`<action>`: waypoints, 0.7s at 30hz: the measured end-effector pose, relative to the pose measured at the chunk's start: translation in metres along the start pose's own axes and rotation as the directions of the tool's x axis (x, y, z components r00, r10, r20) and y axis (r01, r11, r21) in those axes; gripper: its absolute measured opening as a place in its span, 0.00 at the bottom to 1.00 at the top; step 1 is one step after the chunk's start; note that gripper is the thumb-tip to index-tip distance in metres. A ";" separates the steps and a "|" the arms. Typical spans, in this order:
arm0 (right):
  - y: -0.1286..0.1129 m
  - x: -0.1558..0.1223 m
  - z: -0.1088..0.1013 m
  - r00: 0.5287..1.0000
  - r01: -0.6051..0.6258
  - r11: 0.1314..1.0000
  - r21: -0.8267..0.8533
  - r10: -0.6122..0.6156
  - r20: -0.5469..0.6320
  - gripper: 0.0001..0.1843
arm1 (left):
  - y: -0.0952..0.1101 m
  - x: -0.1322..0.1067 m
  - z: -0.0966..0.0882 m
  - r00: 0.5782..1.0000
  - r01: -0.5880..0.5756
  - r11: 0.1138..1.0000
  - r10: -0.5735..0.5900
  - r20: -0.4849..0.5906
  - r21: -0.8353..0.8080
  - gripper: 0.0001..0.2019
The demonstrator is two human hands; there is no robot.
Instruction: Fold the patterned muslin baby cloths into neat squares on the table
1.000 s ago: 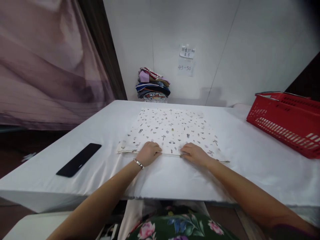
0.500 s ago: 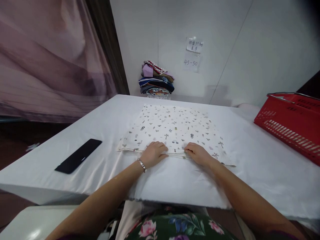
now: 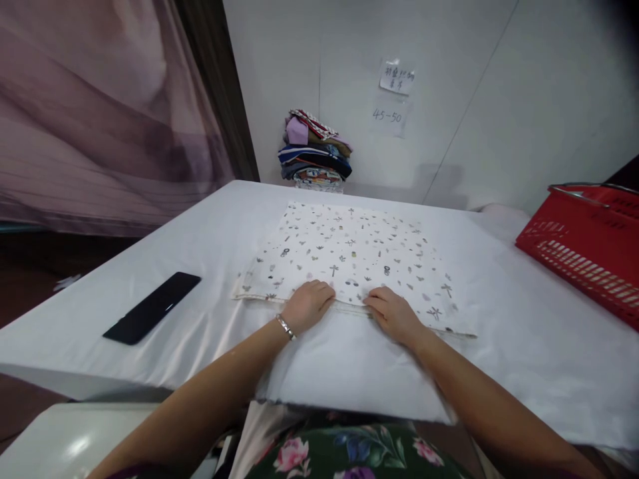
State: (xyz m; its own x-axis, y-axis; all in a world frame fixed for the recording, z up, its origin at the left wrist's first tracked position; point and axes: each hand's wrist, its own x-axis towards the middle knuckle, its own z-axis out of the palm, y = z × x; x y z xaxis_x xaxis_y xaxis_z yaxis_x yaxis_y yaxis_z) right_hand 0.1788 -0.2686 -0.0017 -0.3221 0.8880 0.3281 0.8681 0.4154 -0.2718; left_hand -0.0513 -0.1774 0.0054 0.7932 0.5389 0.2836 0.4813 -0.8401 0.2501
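Note:
A white cloth with small printed figures and palm trees (image 3: pixel 344 249) lies folded in layers on the white-covered table (image 3: pixel 200 359). My left hand (image 3: pixel 308 307), with a bracelet at the wrist, has its fingers closed on the cloth's near edge, left of the middle. A short way to the right, my right hand (image 3: pixel 394 314) pinches the same edge between thumb and fingers. Between the two hands the near edge lifts slightly. The undersides of the fingers are hidden.
A flat black object (image 3: pixel 154 308) lies on the table's left. At the back, against the wall, sits a stack of folded clothes (image 3: pixel 315 152). A red basket (image 3: pixel 589 246) stands at the right. Paper signs (image 3: pixel 397 78) hang on the wall.
The view has shifted slightly. Both hands keep their places on the cloth's near edge, with the fingers drawn a little closer around it.

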 end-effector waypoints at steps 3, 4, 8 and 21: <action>0.001 -0.002 0.001 1.000 0.015 0.999 -0.046 -0.015 0.013 0.14 | 0.001 -0.006 0.001 0.999 -0.049 0.999 0.049 0.004 0.019 0.11; 0.001 -0.002 0.001 1.000 0.024 0.998 -0.054 -0.023 0.018 0.14 | 0.001 -0.008 0.001 0.998 -0.055 0.998 0.055 0.004 0.024 0.11; -0.001 -0.003 -0.001 0.998 0.053 0.997 -0.050 -0.051 0.031 0.13 | 0.001 -0.010 0.000 0.998 -0.068 0.997 0.068 0.020 0.025 0.10; -0.008 -0.003 -0.006 0.997 0.034 0.998 -0.060 -0.030 0.066 0.11 | 0.004 -0.004 0.001 1.000 0.011 0.998 -0.010 -0.014 0.068 0.13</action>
State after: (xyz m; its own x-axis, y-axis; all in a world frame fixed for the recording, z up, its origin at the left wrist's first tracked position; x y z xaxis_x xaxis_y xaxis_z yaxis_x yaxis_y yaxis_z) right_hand 0.1750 -0.2755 0.0045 -0.3724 0.8861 0.2758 0.8777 0.4329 -0.2054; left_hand -0.0518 -0.1830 0.0041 0.7830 0.5483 0.2937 0.5143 -0.8363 0.1901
